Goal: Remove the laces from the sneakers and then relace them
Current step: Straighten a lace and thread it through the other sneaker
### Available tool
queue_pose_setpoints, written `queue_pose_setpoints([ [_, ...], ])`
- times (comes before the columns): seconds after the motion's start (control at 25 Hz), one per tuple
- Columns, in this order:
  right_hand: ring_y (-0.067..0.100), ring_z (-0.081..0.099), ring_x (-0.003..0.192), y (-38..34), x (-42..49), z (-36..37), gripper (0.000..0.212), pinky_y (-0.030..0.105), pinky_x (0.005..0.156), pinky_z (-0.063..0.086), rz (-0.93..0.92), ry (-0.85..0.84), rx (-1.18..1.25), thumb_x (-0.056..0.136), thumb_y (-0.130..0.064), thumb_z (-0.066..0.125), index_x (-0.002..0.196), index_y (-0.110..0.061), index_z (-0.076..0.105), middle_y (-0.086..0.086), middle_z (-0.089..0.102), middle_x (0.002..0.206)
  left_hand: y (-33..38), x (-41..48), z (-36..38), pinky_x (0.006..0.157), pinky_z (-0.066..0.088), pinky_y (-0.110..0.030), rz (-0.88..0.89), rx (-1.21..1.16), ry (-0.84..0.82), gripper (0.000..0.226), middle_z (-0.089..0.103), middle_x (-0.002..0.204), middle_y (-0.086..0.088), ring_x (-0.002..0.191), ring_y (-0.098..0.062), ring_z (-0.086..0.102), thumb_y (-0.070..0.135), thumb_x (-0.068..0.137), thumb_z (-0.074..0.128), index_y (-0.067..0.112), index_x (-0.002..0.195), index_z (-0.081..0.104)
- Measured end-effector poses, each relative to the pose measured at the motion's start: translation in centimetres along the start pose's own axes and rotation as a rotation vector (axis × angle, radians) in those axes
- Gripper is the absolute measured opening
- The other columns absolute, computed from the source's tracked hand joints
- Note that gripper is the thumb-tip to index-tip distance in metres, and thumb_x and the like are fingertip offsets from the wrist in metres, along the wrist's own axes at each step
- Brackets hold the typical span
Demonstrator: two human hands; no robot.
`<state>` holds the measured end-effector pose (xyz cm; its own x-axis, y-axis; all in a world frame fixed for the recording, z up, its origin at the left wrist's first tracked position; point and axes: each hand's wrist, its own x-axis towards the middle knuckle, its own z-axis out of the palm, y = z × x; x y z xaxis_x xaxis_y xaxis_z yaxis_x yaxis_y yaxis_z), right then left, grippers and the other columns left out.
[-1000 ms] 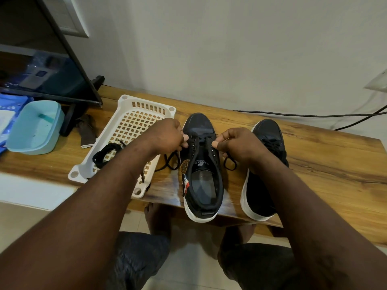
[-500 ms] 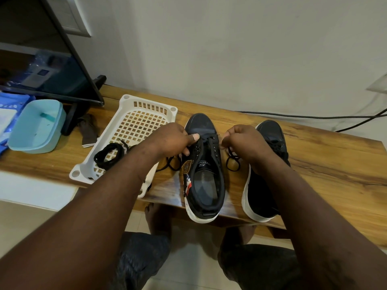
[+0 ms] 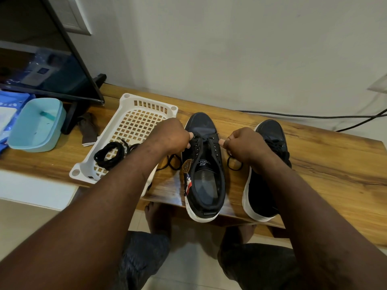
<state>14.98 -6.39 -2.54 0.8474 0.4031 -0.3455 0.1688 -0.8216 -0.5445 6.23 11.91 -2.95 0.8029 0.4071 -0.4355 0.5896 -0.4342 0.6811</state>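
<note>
wooden bench (image 3: 314,164), coiled lace (image 3: 109,155) in basket (image 3: 146,101), left grip (image 3: 173,139), right grip (image 3: 245,143) pinching sneaker lace (image 3: 206,139)

Both bare arms reach forward and draw in toward each other, the left forearm (image 3: 117,195) from the lower left and the right forearm (image 3: 293,197) from the lower right. The left hand (image 3: 171,136) is knuckles-up with its fingers curled, its thumb tip pointing toward the right hand (image 3: 243,143) and pinching a black lace (image 3: 205,137). The right hand mirrors it, curled, with its thumb tip pointing back and pinching the lace on its own side. The hands sit level and apart, wrists roughly straight
</note>
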Motion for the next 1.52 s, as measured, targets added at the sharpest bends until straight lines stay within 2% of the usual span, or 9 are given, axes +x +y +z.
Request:
queue_pose_setpoints([
  [0.2,0.036,0.070,0.094,0.2,0.1,0.1,0.030,0.047,0.088,0.056,-0.006,0.014,-0.019,0.100,-0.029,0.063,0.091,-0.002,0.072,0.015,0.076,0.092,0.0,0.0,0.3,0.089,0.061,-0.045,-0.010,0.016,0.012,0.021,0.079,0.084,-0.007,0.081,-0.023,0.078,0.024,0.102,0.064,0.005,0.098,0.071],
  [0.32,0.023,0.071,0.087,0.6,0.4,0.3,0.023,0.049,0.094,0.057,-0.019,0.019,0.212,0.101,-0.026,0.066,0.080,-0.016,0.067,0.002,0.079,0.084,0.3,-0.4,0.2,0.067,0.056,-0.028,-0.022,-0.066,0.006,0.021,0.078,0.088,-0.008,0.074,-0.020,0.074,0.023,0.105,0.060,0.004,0.102,0.070],
  [0.4,0.017,0.070,0.078,0.7,0.5,0.3,0.013,0.044,0.088,0.057,-0.016,0.040,0.362,0.098,-0.022,0.071,0.087,-0.018,0.065,-0.001,0.079,0.080,0.5,-0.5,0.2,0.059,0.047,-0.024,0.005,-0.057,0.016,0.022,0.078,0.086,-0.005,0.068,-0.015,0.071,0.027,0.106,0.060,0.007,0.102,0.069],
  [0.56,0.016,0.066,0.067,0.1,0.1,-0.4,0.006,0.033,0.069,0.055,-0.075,0.101,0.573,0.094,-0.008,0.070,0.100,-0.006,0.068,0.002,0.075,0.075,0.2,-0.6,0.1,0.068,0.051,-0.030,0.140,-0.083,0.028,0.025,0.077,0.076,0.001,0.067,-0.011,0.070,0.042,0.101,0.064,0.018,0.098,0.068],
  [0.8,0.013,0.057,0.062,-1.1,-1.0,-1.6,0.016,0.023,0.062,0.051,-0.229,0.086,0.968,0.097,0.004,0.058,0.096,-0.009,0.067,0.005,0.069,0.075,-0.4,0.2,0.3,0.066,0.046,-0.029,0.178,0.138,0.080,0.008,0.071,0.090,0.007,0.085,-0.012,0.067,0.031,0.097,0.070,0.030,0.089,0.068],
  [0.96,0.015,0.049,0.058,-1.3,-1.2,-2.1,0.016,0.027,0.060,0.043,-0.355,0.128,1.066,0.098,0.000,0.057,0.099,-0.011,0.067,0.006,0.068,0.078,-0.1,0.0,0.3,0.073,0.050,-0.030,0.239,0.027,0.129,0.005,0.071,0.090,0.010,0.088,-0.011,0.068,0.032,0.097,0.071,0.028,0.094,0.071],
  [1.12,0.015,0.048,0.057,-1.5,-1.4,-1.8,0.016,0.027,0.056,0.041,-0.471,0.089,0.992,0.096,0.000,0.056,0.101,-0.009,0.068,0.009,0.069,0.082,2.2,-1.2,0.1,0.069,0.058,-0.030,0.410,-0.434,0.065,0.017,0.075,0.100,0.006,0.068,-0.008,0.065,0.028,0.106,0.060,0.022,0.110,0.075],
  [1.28,0.016,0.049,0.057,-1.4,-1.6,-2.1,0.015,0.026,0.051,0.036,-0.487,0.115,0.976,0.089,-0.010,0.061,0.100,-0.010,0.071,0.008,0.071,0.081,3.7,-2.2,0.4,0.054,0.046,-0.026,0.395,-0.563,-0.119,0.023,0.073,0.091,0.001,0.052,-0.008,0.047,0.025,0.109,0.053,0.016,0.105,0.074],
  [1.52,0.017,0.049,0.058,-1.2,-1.6,-2.2,0.013,0.028,0.053,0.034,-0.469,0.130,1.003,0.087,-0.012,0.064,0.097,-0.012,0.072,0.008,0.067,0.077,3.8,-2.1,0.4,0.052,0.030,-0.023,0.318,-0.731,-0.250,0.024,0.070,0.093,0.003,0.054,-0.007,0.039,0.028,0.107,0.057,0.010,0.114,0.071],
])
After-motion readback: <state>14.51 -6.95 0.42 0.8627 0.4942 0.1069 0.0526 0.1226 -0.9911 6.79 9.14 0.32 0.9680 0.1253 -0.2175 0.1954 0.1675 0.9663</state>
